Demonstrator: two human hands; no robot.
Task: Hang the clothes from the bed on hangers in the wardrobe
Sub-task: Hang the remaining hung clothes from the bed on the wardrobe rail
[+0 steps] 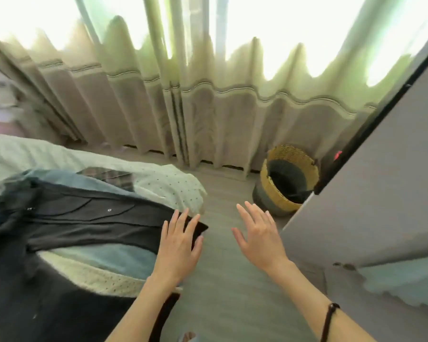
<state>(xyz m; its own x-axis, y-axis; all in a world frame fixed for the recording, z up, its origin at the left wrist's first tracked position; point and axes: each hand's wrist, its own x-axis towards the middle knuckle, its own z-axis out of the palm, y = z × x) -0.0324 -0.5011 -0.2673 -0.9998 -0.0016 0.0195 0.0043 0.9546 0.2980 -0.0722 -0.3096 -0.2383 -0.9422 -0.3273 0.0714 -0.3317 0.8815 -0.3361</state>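
Reaching over the bed (158, 178), both hands come in flat and spread, and neither one has a grip on anything. On the bed's near left lies the pile of clothes (67, 218), a dark garment (84, 215) on top with its end hanging just off the right edge. The left hand (178, 245) rests its straight fingers on that end; the right hand (260, 233) hovers over the floor (220, 280), empty, just beside it. The risk, I'd say: pull that top piece by one end and the layers beneath could drag off onto the floor. On the right, the wardrobe door (371, 183) stands open and close, crowding the way round. Farther off, curtains (208, 107) fill the window wall, and a woven basket (286, 180) sits near the door's far edge. No hangers in view.
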